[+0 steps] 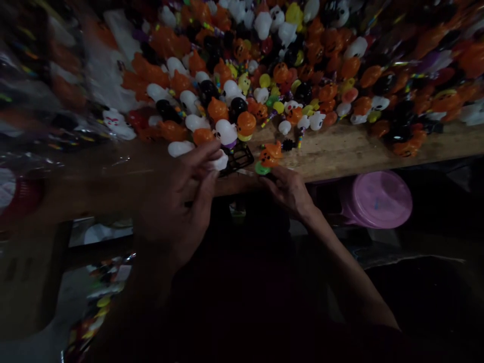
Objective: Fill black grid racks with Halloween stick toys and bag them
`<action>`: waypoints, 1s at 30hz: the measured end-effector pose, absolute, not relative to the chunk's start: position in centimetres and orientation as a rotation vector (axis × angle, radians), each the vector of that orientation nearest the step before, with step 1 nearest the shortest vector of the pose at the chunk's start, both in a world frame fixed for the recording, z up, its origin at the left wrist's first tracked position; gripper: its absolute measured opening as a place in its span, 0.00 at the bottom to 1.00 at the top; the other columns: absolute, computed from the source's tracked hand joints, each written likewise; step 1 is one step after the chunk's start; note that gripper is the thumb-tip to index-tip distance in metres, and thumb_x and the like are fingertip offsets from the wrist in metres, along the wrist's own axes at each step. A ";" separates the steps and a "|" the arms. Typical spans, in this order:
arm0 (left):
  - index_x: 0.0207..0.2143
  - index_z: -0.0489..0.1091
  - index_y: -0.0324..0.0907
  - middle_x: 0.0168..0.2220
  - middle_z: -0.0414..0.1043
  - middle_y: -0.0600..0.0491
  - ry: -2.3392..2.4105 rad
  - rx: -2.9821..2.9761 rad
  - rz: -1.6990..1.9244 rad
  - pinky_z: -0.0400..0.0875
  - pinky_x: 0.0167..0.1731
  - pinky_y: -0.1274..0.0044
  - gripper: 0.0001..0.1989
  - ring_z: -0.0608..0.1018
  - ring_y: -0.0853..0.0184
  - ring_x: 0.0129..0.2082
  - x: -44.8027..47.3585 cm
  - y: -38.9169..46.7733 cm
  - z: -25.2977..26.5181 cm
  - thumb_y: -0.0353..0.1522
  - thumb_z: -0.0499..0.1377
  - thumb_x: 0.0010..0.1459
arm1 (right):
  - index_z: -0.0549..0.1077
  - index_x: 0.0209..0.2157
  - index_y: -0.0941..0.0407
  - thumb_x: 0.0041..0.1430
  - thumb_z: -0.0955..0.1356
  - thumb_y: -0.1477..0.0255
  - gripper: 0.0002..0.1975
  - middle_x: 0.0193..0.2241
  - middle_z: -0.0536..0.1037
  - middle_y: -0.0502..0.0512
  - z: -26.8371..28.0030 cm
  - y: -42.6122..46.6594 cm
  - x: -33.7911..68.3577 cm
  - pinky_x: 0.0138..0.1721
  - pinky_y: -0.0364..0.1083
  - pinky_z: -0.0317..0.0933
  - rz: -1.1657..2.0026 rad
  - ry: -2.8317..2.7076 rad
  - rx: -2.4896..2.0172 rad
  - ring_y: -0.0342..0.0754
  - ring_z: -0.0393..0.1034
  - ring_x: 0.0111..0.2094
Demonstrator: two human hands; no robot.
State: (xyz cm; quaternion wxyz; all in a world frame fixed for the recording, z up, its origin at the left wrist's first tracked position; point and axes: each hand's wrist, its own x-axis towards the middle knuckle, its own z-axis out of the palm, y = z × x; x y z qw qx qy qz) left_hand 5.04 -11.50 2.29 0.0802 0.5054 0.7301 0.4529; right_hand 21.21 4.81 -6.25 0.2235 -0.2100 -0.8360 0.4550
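Note:
My left hand [189, 196] is closed in a pinch near the table's front edge, with a small white plastic piece [218, 162] at its fingertips. Its exact kind is hard to make out in the dim light. To the right, my right hand [290, 187] has its fingers closed on an orange pumpkin-like toy figure [270, 154] with a green round base [262, 168]. Between the hands lies a black plastic grid [238, 157] on the wooden table [317, 156]. A white round-headed toy [226, 132] and an orange-headed toy [246, 124] stand just behind it.
Many small orange, white, black and yellow toys [218, 109] cover the table's back. Clear plastic bags [102, 85] bulge at the left. A pink plastic stool or tub [382, 199] sits below the edge at right; a red basket [28, 195] is at far left.

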 end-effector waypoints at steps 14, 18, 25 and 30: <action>0.53 0.77 0.49 0.49 0.81 0.53 2.187 1.928 1.236 0.71 0.57 0.60 0.14 0.75 0.54 0.51 1.5 -9.9 -0.4 0.33 0.59 0.67 | 0.80 0.34 0.56 0.65 0.69 0.55 0.19 0.32 0.80 0.54 -9.9 4.6 14.9 0.41 0.46 0.65 1.347 -2.077 -0.604 0.48 0.73 0.35; 0.55 0.76 0.48 0.48 0.81 0.53 2.204 1.895 1.238 0.71 0.55 0.64 0.15 0.75 0.56 0.49 1.4 -9.9 -0.4 0.32 0.60 0.66 | 0.80 0.35 0.55 0.63 0.70 0.58 0.15 0.35 0.81 0.55 -9.8 4.7 15.5 0.45 0.47 0.66 1.321 -2.118 -0.638 0.49 0.74 0.38; 0.56 0.75 0.48 0.49 0.79 0.51 2.192 1.770 1.209 0.69 0.57 0.63 0.16 0.72 0.54 0.51 1.6 -9.8 -0.6 0.35 0.59 0.67 | 0.79 0.34 0.55 0.61 0.71 0.57 0.15 0.34 0.80 0.53 -10.2 5.0 15.5 0.45 0.47 0.67 1.462 -1.895 -0.785 0.49 0.74 0.40; 0.57 0.74 0.47 0.48 0.80 0.51 2.263 1.887 1.208 0.70 0.54 0.66 0.17 0.73 0.57 0.48 1.6 -9.7 -1.0 0.34 0.59 0.67 | 0.79 0.35 0.55 0.62 0.70 0.56 0.16 0.33 0.81 0.54 -10.5 5.4 15.4 0.43 0.48 0.67 1.370 -1.941 -0.729 0.49 0.74 0.37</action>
